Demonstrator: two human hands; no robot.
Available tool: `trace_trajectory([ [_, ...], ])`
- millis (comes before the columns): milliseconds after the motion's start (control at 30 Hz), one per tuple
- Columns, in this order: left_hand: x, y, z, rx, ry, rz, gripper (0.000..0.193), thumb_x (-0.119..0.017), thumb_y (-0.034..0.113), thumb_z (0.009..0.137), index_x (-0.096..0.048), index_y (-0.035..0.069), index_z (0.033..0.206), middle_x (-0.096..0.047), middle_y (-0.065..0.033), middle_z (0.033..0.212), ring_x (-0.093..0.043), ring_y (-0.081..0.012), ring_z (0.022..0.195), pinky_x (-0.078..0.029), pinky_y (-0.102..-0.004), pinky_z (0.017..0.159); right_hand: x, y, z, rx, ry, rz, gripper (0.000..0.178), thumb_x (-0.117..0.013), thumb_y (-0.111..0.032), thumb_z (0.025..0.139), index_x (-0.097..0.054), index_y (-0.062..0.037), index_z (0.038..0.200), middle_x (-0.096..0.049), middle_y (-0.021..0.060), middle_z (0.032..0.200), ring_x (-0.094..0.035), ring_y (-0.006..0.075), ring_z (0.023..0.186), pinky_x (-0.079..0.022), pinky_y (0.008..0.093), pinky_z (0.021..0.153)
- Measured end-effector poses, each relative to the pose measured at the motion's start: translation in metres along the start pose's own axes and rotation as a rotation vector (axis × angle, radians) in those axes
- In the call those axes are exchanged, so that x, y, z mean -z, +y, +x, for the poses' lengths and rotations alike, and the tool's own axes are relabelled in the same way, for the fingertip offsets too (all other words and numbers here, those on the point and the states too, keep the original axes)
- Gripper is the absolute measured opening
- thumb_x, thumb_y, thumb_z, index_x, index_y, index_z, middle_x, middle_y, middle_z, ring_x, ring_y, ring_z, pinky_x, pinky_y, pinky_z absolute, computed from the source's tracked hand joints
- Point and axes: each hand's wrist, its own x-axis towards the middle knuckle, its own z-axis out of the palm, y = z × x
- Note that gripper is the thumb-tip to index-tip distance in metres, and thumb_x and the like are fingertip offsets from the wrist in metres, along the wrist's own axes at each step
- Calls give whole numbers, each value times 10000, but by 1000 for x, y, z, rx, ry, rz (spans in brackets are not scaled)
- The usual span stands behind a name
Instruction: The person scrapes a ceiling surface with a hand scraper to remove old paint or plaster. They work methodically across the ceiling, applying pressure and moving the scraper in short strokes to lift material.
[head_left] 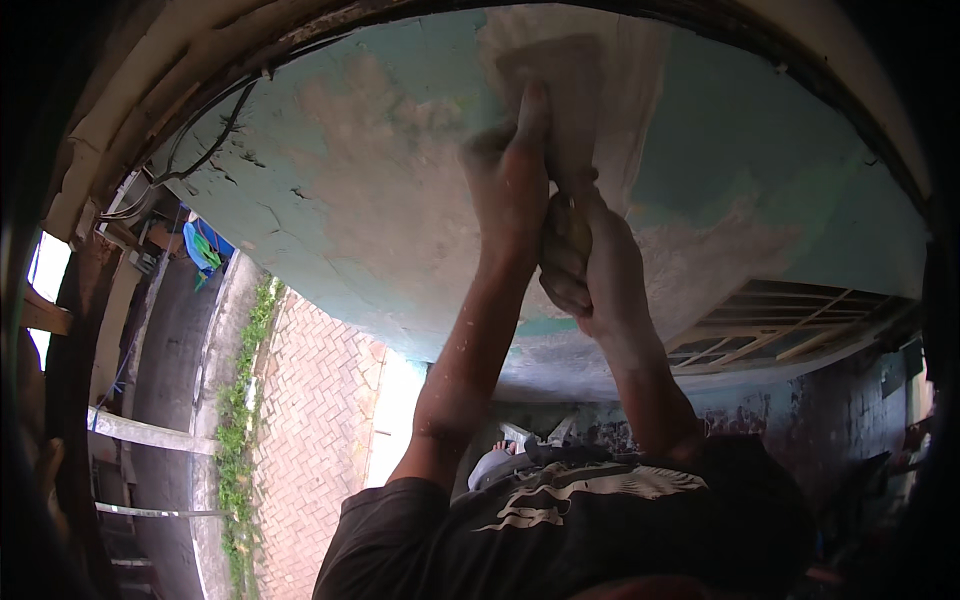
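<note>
Both my arms reach up to a pale green painted surface [720, 120] with beige-grey patches of filler [380, 190]. A wide, flat-bladed putty knife [575, 110] lies against it, its blade over a smoother, smeared patch near the top. My right hand [590, 250] is closed round the handle, fingers curled. My left hand [510, 190] grips the blade from the left, its thumb stretched along the face; the other fingers are blurred and partly hidden. Pale dust coats both hands and wrists.
A slatted grille [780, 320] is set into the surface at the right. Dark cables [215, 140] hang at the upper left. Below left run brick paving [310, 390], a grass strip [235, 440] and a road [165, 360]. My feet [505, 445] show far below.
</note>
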Motion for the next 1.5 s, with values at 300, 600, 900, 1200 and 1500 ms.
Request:
trace_trajectory([
  [300, 26, -34, -21, 110, 90, 126, 541, -657, 368, 977, -609, -63, 653, -564, -50, 607, -514, -107, 545, -427, -278, 511, 8, 37, -15, -104, 101, -5, 492, -389, -523, 1055, -423, -152, 735, -281, -78, 476, -222, 45, 300, -176, 218, 285],
  [600, 29, -28, -9, 106, 49, 75, 551, -654, 373, 981, -523, 9, 588, -479, 1, 580, -447, -80, 501, -391, -278, 467, -7, 31, -10, -88, 63, 13, 488, -387, -523, 1057, -470, -141, 764, -301, -75, 482, -218, 45, 296, -166, 218, 274],
  [900, 25, 5, -5, 102, 70, 49, 526, -652, 380, 981, -637, -40, 666, -580, -49, 636, -524, -100, 525, -447, -270, 522, -14, 22, 3, -46, -42, 32, 484, -400, -523, 1053, -473, -145, 759, -318, -74, 490, -226, 34, 304, -165, 217, 275],
  [1200, 27, -21, -14, 190, 142, 168, 497, -666, 365, 966, -570, 47, 597, -483, 47, 598, -378, -55, 550, -287, -273, 515, -2, 29, -24, -132, -30, 50, 493, -380, -523, 1059, -434, -143, 751, -298, -79, 481, -232, 37, 298, -181, 226, 264],
  [1500, 107, -84, -76, 460, -75, -19, 604, -534, 522, 1003, -619, -74, 1047, -726, -211, 930, -733, -273, 819, -598, -337, 744, 74, 33, -50, 75, -72, -95, 566, -326, -556, 1062, -487, -106, 758, -334, -50, 500, -242, 54, 341, -211, 247, 321],
])
